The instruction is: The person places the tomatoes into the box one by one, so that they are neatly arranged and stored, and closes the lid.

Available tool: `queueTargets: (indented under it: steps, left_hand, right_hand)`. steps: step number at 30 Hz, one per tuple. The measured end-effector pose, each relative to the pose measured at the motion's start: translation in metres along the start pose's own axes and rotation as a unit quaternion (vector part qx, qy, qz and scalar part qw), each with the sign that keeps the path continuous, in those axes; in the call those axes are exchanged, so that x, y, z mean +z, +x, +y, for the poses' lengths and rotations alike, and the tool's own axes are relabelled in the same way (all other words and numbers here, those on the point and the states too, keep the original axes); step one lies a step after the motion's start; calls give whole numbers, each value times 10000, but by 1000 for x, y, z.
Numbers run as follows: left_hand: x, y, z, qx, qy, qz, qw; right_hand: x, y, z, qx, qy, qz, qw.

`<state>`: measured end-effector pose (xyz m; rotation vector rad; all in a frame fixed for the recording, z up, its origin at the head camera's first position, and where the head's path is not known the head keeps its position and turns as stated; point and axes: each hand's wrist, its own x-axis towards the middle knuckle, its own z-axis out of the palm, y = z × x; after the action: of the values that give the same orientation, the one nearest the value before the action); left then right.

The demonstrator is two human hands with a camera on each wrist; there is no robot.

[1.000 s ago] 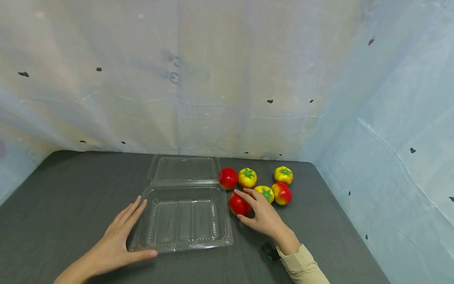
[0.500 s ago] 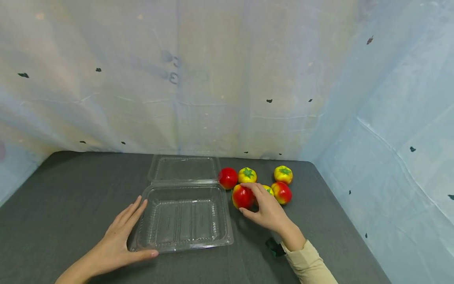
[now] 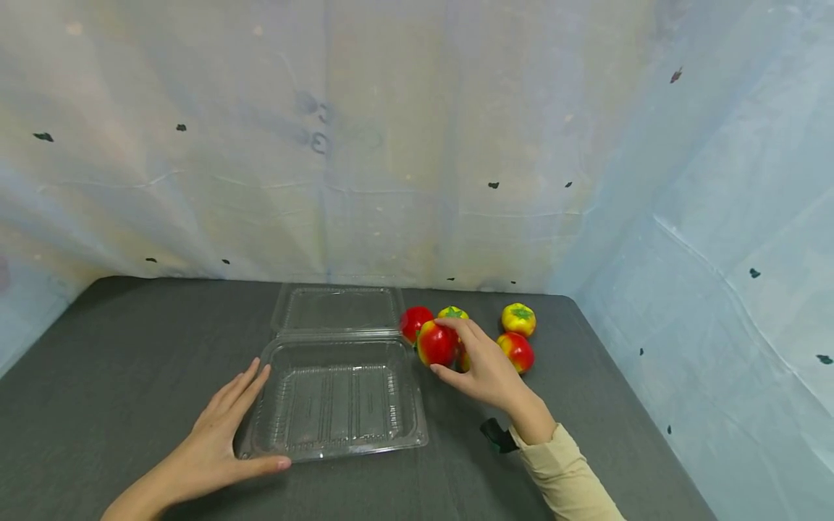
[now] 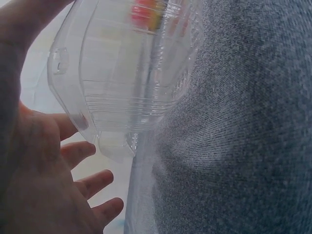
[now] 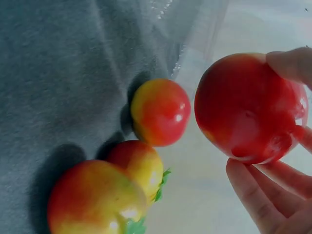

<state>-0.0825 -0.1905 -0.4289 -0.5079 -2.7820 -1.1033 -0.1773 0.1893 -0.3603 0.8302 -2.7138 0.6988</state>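
A clear plastic clamshell box [image 3: 339, 416] lies on the dark cloth, its lid [image 3: 345, 307] folded flat behind it. My left hand [image 3: 208, 441] has its fingers spread along the box's left side, thumb at the front left corner; in the left wrist view the fingers [image 4: 100, 183] are nearly straight beside the box wall. My right hand [image 3: 487, 369] grips a round, glossy red-and-yellow fruit [image 5: 243, 107] between thumb and fingertips, raised above the cloth to the right of the box. Another such fruit is mostly hidden behind this hand.
By the lid's right edge sits a red fruit [image 3: 414, 320], with a yellow green-capped one [image 3: 452, 312] beside it. Farther right are a yellow fruit [image 3: 519, 319] and a red-and-yellow one [image 3: 517, 353]. Plastic sheeting [image 3: 404, 145] hangs behind the table.
My right hand has lifted the red-and-yellow fruit off the cloth and carried it up and slightly away from me. My left hand and the box stay in place.
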Motion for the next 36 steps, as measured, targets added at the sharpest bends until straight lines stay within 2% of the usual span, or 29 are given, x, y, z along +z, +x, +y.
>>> queueTargets:
  steps: [17,25,36]
  left_hand:
    - [-1,-2,2,-14,169,45,9998]
    - [-1,0,3,-34,164,36,9999]
    - [2,5,6,-80,206,4,9998]
  right_hand:
    - [2,20,-22,-228,435,-60,9988]
    - [5,30,-32,-420,432,-17,9982]
    - [12,47,-49,-604,992,-209,9930]
